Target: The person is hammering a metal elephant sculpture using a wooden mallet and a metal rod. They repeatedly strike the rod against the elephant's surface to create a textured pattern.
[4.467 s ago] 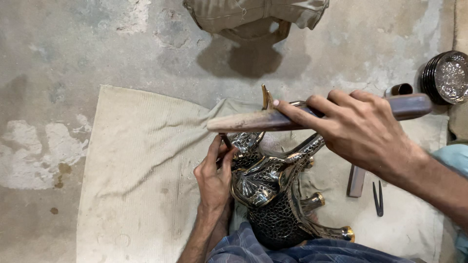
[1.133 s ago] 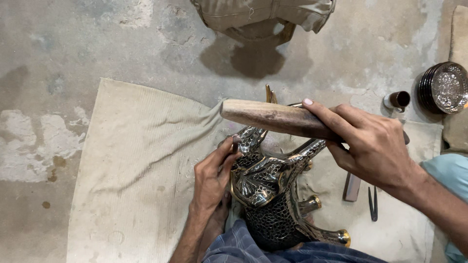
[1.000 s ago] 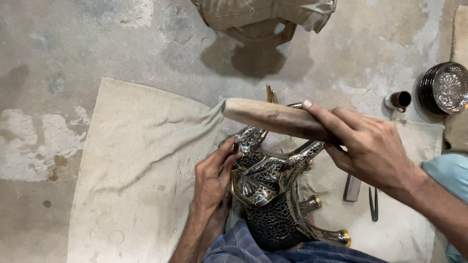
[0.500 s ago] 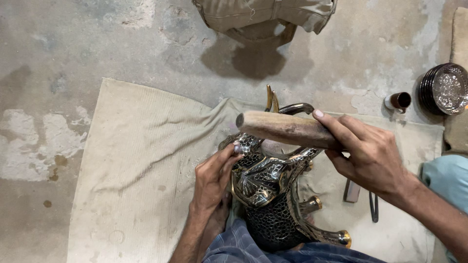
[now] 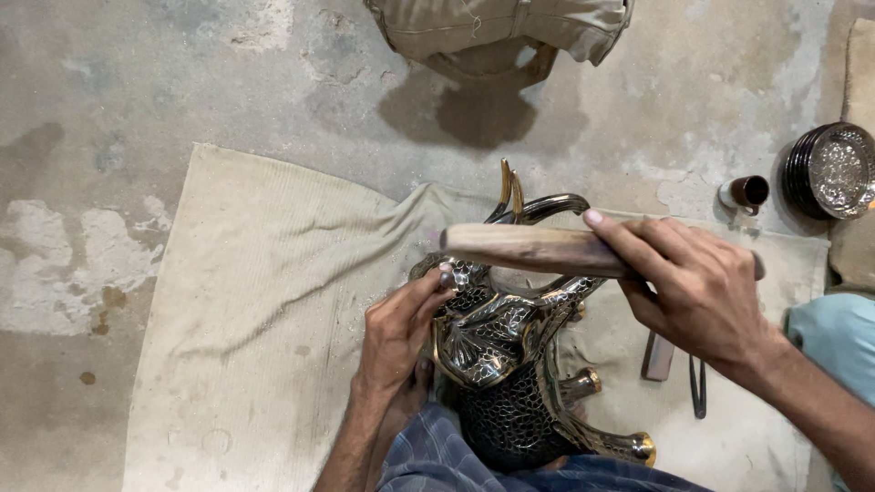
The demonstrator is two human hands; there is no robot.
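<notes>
Elephant figure (image 5: 510,364), the engraved metal one, sits on its side in the person's lap over the beige cloth (image 5: 264,310), with the left hand (image 5: 396,333) gripping its head, thumb tip pinched against something small I can't make out. Right hand (image 5: 702,287) is wrapped around the wooden mallet (image 5: 533,251), which has slid in and dropped lower over the last few seconds, so looks like mid-tapping. Farther back: small cup (image 5: 747,193) and stacked engraved plates (image 5: 834,171) on the concrete.

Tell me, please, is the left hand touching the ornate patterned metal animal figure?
Touching: the head view shows the left hand with its fingers pressed against the ornate patterned metal animal figure.
</notes>
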